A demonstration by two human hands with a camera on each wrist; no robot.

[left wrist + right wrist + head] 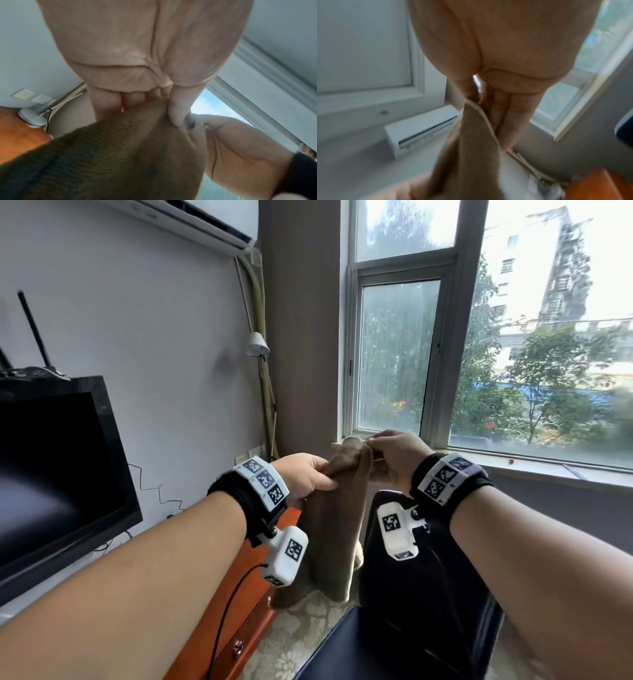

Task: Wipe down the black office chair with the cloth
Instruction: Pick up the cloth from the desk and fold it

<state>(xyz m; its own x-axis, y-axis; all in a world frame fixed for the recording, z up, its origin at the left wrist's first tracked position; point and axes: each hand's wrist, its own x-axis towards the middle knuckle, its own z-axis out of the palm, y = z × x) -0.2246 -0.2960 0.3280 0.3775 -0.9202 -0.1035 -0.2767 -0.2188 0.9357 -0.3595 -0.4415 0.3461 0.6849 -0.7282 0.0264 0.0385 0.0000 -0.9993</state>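
Observation:
A brown knitted cloth (337, 518) hangs in the air between my hands, its lower end near the floor. My left hand (308, 475) pinches its upper left edge, and the left wrist view shows the thumb pressed on the cloth (120, 155). My right hand (394, 455) pinches the top corner a little higher and to the right; in the right wrist view the cloth (471, 155) hangs from its fingers (508, 124). Below my right wrist stands the black office chair (421, 594), with its backrest top under the cloth's right side.
An orange wooden desk (246, 604) with drawers runs along the left, carrying a dark monitor (58, 474). A desk lamp (257, 345) stands in the corner. The window sill (534, 465) lies beyond the chair. An air conditioner (191, 220) hangs high on the wall. Patterned floor shows between desk and chair.

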